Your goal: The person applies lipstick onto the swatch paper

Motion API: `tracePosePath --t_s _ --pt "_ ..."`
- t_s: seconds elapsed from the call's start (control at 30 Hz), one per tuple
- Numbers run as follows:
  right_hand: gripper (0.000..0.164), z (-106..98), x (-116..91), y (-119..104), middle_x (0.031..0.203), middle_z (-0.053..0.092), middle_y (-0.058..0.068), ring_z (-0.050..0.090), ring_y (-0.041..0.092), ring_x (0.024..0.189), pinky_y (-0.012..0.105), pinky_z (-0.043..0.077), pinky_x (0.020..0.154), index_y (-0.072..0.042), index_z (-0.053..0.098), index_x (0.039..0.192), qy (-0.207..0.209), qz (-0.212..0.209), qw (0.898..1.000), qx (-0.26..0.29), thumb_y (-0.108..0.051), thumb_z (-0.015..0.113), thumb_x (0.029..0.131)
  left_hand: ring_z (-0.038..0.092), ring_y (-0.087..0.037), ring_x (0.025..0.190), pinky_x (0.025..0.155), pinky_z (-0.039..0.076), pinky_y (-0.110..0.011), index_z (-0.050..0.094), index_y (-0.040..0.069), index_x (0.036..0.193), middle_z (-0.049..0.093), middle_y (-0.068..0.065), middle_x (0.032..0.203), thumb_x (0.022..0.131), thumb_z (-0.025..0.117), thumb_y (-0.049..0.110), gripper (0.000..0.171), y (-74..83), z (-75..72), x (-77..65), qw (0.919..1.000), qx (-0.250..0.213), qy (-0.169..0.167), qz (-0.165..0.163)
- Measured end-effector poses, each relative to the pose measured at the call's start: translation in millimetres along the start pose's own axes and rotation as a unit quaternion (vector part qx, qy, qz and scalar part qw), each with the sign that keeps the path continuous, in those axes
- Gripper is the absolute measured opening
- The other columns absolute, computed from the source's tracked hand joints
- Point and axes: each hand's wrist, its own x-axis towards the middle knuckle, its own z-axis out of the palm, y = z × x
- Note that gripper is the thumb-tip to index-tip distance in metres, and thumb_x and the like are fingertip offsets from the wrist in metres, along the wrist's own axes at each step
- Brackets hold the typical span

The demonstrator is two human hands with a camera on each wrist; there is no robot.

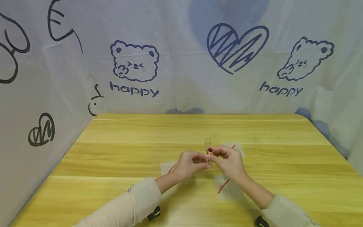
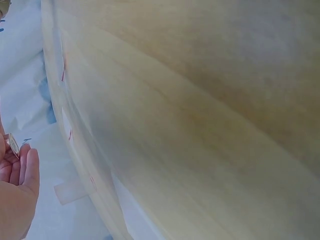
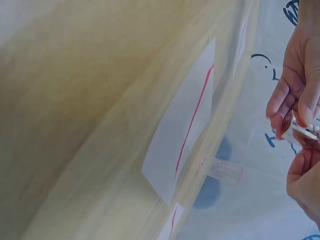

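Both hands meet over the middle of the table around a small lipstick (image 1: 210,152), a shiny rose-gold tube with a dark red top, held roughly upright. My left hand (image 1: 188,164) pinches its lower part between thumb and fingers from the left. From the right, my right hand (image 1: 231,161) grips it close to the upper rim. In the right wrist view the shiny lipstick tube (image 3: 303,136) sits between the two hands, partly covered by fingers. A clear cap (image 1: 208,144) stands on the table just behind the hands.
Three pale paper pieces with red lines lie on the wooden table (image 1: 127,135): one paper (image 1: 164,168) left of the hands, one (image 1: 239,149) behind right, one (image 1: 231,190) nearer the front. A printed cloth wall (image 1: 181,63) encloses the back and sides.
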Motion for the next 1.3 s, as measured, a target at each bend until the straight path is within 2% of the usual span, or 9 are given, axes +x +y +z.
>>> tracePosePath --t_s 0.13,0.5,0.6,0.73,0.83,0.9,1.0,1.13,1.3 --pt "0.011 -3 0 1 0.093 0.067 0.026 0.062 -0.003 0.083 0.019 0.055 0.075 0.008 0.067 0.086 -0.027 -0.013 1.000 0.002 0.000 0.070 0.079 0.069 -0.021 0.080 0.066 0.056 -0.019 0.070 -0.005 0.095 0.071 -0.018 0.090 0.080 0.071 0.008 0.020 0.5 -1.6 -0.3 0.9999 0.005 -0.011 0.003" --pt "0.017 -14 0 7 0.093 0.068 0.023 0.063 -0.001 0.085 0.019 0.055 0.074 0.007 0.066 0.098 -0.104 -0.043 0.994 0.000 -0.005 0.063 0.086 0.069 -0.024 0.079 0.066 0.056 -0.020 0.069 -0.007 0.094 0.070 -0.020 0.089 0.079 0.072 0.008 0.021 2.0 -1.6 -1.9 0.9995 -0.010 -0.028 0.013" --pt "0.020 -14 -3 7 0.092 0.068 0.022 0.062 -0.002 0.084 0.018 0.055 0.073 0.009 0.065 0.100 -0.084 -0.035 0.996 -0.011 -0.005 0.063 0.086 0.069 -0.024 0.080 0.067 0.056 -0.020 0.070 -0.006 0.095 0.070 -0.020 0.090 0.079 0.072 0.010 0.022 3.1 0.5 -2.3 0.9997 -0.006 -0.020 0.008" --pt "0.020 -8 -7 3 0.091 0.069 0.018 0.060 -0.002 0.079 0.017 0.053 0.070 0.007 0.067 0.098 -0.003 -0.006 1.000 -0.025 -0.006 0.068 0.083 0.069 -0.025 0.080 0.066 0.056 -0.020 0.070 -0.006 0.094 0.070 -0.019 0.089 0.078 0.073 0.010 0.023 3.2 3.2 -0.6 1.0000 -0.005 0.004 0.003" --pt "0.016 -1 -8 -1 0.087 0.070 0.013 0.060 0.000 0.074 0.016 0.052 0.067 0.005 0.068 0.091 0.058 0.019 0.998 -0.019 -0.005 0.072 0.079 0.070 -0.026 0.079 0.065 0.056 -0.019 0.070 -0.006 0.092 0.070 -0.020 0.089 0.077 0.074 0.009 0.022 1.8 5.6 1.8 0.9997 -0.013 0.019 0.003" --pt "0.014 3 -9 -3 0.083 0.068 0.009 0.058 0.001 0.071 0.015 0.051 0.064 0.003 0.067 0.087 0.082 0.036 0.996 -0.021 -0.004 0.073 0.077 0.070 -0.026 0.078 0.065 0.056 -0.019 0.070 -0.006 0.092 0.070 -0.020 0.088 0.076 0.075 0.008 0.022 1.0 6.7 2.6 0.9997 -0.011 0.023 0.007" --pt "0.013 8 -9 -5 0.081 0.067 0.009 0.057 0.002 0.069 0.016 0.050 0.063 0.003 0.067 0.085 0.093 0.054 0.994 -0.028 -0.003 0.074 0.076 0.069 -0.026 0.078 0.065 0.056 -0.018 0.070 -0.005 0.093 0.070 -0.020 0.089 0.077 0.075 0.008 0.022 0.0 6.5 1.4 0.9997 -0.004 0.017 0.016" --pt "0.012 9 -8 -6 0.083 0.068 0.014 0.057 0.002 0.069 0.016 0.050 0.063 0.003 0.067 0.085 0.081 0.063 0.994 -0.031 -0.002 0.073 0.077 0.069 -0.024 0.079 0.066 0.056 -0.018 0.070 -0.005 0.095 0.071 -0.019 0.090 0.078 0.073 0.007 0.021 -0.4 3.5 -1.3 0.9996 0.005 0.004 0.026" --pt "0.011 6 -6 -7 0.083 0.069 0.015 0.057 0.002 0.070 0.016 0.048 0.061 0.002 0.068 0.086 0.065 0.050 0.996 -0.033 -0.004 0.073 0.077 0.070 -0.022 0.079 0.067 0.056 -0.018 0.070 -0.004 0.097 0.071 -0.019 0.091 0.079 0.072 0.007 0.022 0.1 1.1 0.0 0.9997 0.004 -0.002 0.025"
